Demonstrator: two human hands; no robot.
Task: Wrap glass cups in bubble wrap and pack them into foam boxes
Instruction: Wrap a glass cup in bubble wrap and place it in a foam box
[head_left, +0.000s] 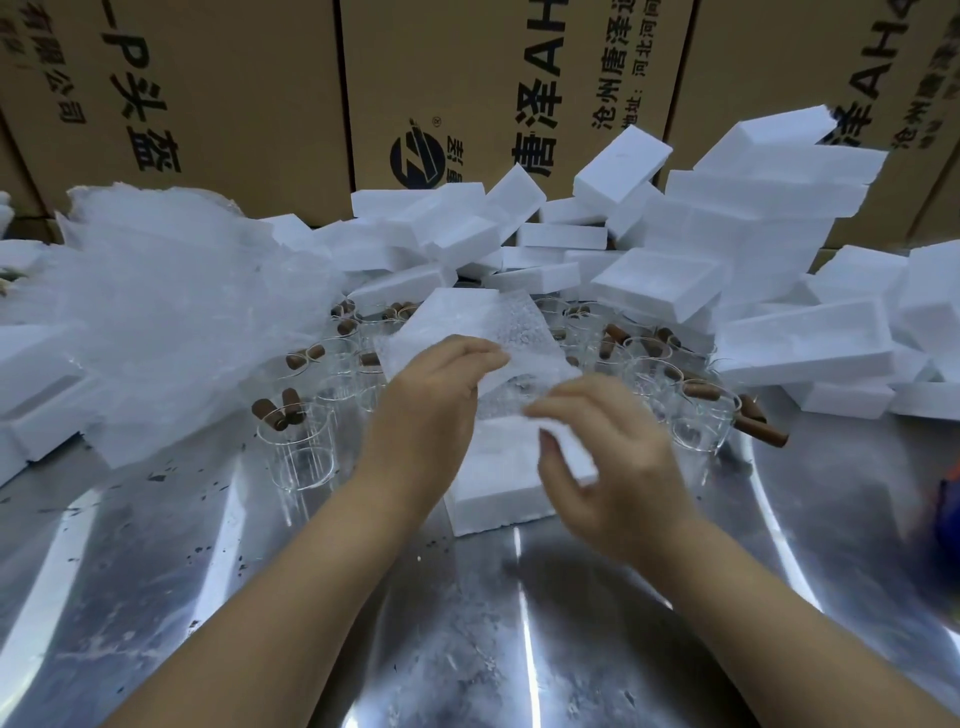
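A sheet of bubble wrap (524, 338) lies over something clear above a white foam box (498, 478) at the table's middle; what it covers is hard to make out. My left hand (431, 410) grips the sheet's left side, fingers curled over it. My right hand (613, 457), blurred, hovers over the sheet's near right corner and the foam box with curled fingers; whether it holds anything is unclear. Several glass cups (301, 452) stand around, some with brown corks (283, 410) in or beside them.
A big heap of bubble wrap (171, 312) lies at the left. Several white foam boxes (753, 249) pile up behind and to the right. Cardboard cartons (467, 88) wall off the back. The steel table (467, 649) is bare and shiny near me.
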